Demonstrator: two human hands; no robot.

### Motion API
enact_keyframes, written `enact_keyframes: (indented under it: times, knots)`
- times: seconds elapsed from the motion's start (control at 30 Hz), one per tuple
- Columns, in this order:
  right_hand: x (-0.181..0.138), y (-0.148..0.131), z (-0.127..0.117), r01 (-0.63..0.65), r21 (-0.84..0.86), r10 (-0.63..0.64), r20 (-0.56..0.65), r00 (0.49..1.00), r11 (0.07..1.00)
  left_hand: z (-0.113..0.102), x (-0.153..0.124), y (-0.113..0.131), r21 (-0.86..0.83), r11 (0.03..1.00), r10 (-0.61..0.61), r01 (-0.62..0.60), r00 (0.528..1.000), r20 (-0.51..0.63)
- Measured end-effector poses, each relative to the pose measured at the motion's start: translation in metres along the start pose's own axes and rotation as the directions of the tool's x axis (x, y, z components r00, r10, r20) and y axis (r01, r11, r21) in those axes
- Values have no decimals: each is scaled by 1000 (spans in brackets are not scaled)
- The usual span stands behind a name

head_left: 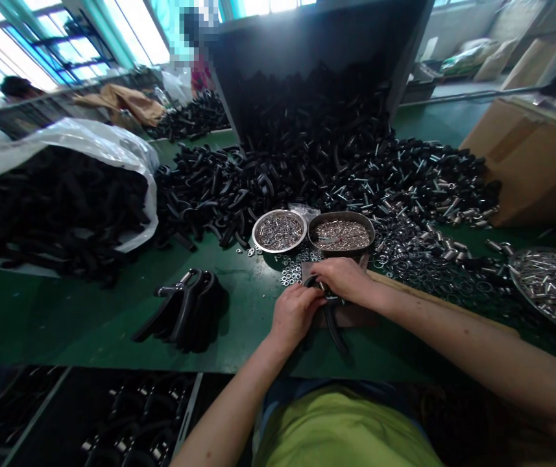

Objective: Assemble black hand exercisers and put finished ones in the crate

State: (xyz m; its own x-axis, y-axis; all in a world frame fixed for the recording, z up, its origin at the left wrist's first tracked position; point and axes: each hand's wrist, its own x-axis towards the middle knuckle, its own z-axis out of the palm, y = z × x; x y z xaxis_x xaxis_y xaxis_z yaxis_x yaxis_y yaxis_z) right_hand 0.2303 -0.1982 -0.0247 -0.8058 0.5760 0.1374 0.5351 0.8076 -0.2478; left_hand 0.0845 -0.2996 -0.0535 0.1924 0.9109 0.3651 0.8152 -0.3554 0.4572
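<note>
My left hand point(294, 314) and my right hand point(343, 277) meet over a black curved handle part point(335, 327) lying on the green table point(87, 311). Both hands are closed on it, fingers pinched at its upper end, where a small metal piece shows between them. Just beyond my hands stand two round metal dishes: one point(279, 230) with small rings or nuts, the other point(341, 233) with tiny metal pieces. Loose washers point(291, 272) lie scattered in front of the dishes.
A stack of assembled black handles point(187, 311) lies left of my hands. A huge heap of black parts point(316, 149) spills from a dark bin behind. A plastic bag of black parts point(58, 201) sits left; a cardboard box point(535, 155) and a tray of metal pins point(555, 285) right.
</note>
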Motion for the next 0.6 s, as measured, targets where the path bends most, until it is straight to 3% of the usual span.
enact_keyframes:
  times: [0.1, 0.2, 0.27, 0.37, 0.5, 0.6]
  knots:
    - [-27, 10, -14, -55, 6, 55, -91, 994, 998, -8, -12, 12, 69, 996, -62, 60, 998, 29]
    - [-73, 29, -23, -232, -148, 209, -157, 965, 961, -17, -22, 24, 236, 961, -184, 148, 973, 139]
    - [-104, 43, -22, -355, -293, 329, -137, 934, 888, -19, -25, 30, 320, 931, -257, 177, 939, 227]
    - [-133, 55, -13, -421, -413, 418, -103, 902, 808, -18, -25, 32, 358, 918, -284, 169, 911, 300]
    - [-132, 45, -16, -440, -424, 420, -145, 896, 792, -14, -24, 31, 340, 928, -265, 151, 911, 317]
    - [-114, 23, -30, -432, -183, 407, -160, 900, 883, -14, -24, 30, 325, 932, -265, 158, 911, 317]
